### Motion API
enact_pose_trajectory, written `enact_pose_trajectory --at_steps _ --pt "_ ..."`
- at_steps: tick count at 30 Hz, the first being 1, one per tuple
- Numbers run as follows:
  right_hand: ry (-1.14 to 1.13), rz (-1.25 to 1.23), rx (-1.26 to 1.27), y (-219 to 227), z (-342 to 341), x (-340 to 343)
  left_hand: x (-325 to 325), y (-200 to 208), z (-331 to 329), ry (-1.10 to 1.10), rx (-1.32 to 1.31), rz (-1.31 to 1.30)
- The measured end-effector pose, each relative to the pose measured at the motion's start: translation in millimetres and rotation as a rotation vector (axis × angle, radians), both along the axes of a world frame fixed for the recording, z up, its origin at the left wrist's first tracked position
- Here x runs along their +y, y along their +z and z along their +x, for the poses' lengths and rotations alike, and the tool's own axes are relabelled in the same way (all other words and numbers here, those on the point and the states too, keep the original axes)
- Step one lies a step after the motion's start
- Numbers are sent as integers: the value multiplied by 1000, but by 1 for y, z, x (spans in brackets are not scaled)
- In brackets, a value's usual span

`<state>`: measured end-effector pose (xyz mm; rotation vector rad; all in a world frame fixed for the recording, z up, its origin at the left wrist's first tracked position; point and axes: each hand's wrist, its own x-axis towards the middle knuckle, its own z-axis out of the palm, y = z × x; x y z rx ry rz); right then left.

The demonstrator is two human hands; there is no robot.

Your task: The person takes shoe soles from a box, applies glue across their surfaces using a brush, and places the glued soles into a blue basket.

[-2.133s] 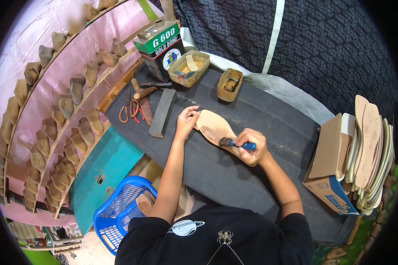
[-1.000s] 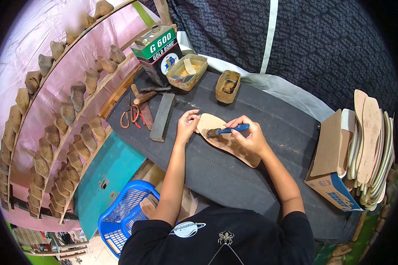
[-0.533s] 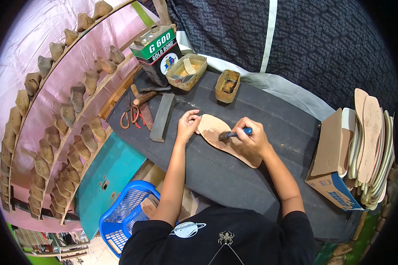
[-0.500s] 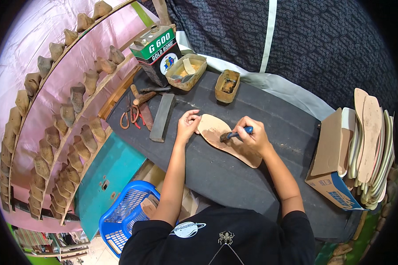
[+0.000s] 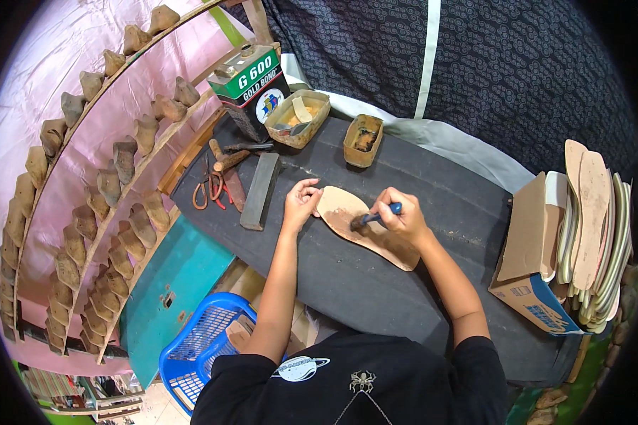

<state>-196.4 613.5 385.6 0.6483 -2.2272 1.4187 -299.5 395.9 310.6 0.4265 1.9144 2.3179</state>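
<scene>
Since the earlier frames the right hand (image 5: 403, 218) has slid from the heel end of the insole (image 5: 365, 227) toward its middle, and the brush (image 5: 376, 214) now points at the toe half; the left hand (image 5: 301, 204) has stayed at the toe edge.

The insole is a flat, tan, foot-shaped piece with a matte, fibrous-looking face, lying on the dark, felt-like surface (image 5: 376, 283) with its rounded toe toward the left hand. The right hand's grip is pinched around the brush's blue handle, with the dark bristle end touching the insole. The left hand rests with its fingers curled and their tips pressing the insole's toe edge; it holds nothing.

At the far edge of the surface stand a green-and-black rectangular metal can (image 5: 252, 85), a yellowish open tray (image 5: 298, 119) and a small, stained rectangular tin (image 5: 362, 140). A grey oblong sharpening stone (image 5: 260, 191) lies just left of the left hand, beside red-handled scissors (image 5: 209, 190). On the right, a cardboard box (image 5: 535, 248) leans against a stack of upright insoles (image 5: 595, 234). A blue plastic mesh basket (image 5: 205, 343) sits below, and wooden shoe lasts (image 5: 124, 159) line the pink shelves.
</scene>
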Motion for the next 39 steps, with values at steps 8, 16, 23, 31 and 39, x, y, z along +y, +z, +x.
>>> enact_pose_trajectory --at_steps 8,16,23,31,39 --pt "-1 -219 -51 10 -1 -4 0 -1 0 24 0 3" --pt "-2 -163 -158 2 3 5 -1 -3 -1 12 -3 6" --pt "-94 -148 30 18 5 20 -1 0 -2 0 -10 8" --pt "19 -306 -140 10 -10 6 1 -1 -1 10 -5 11" --pt "-25 -189 -200 10 -1 36 -2 -4 -4 -6 7 28"
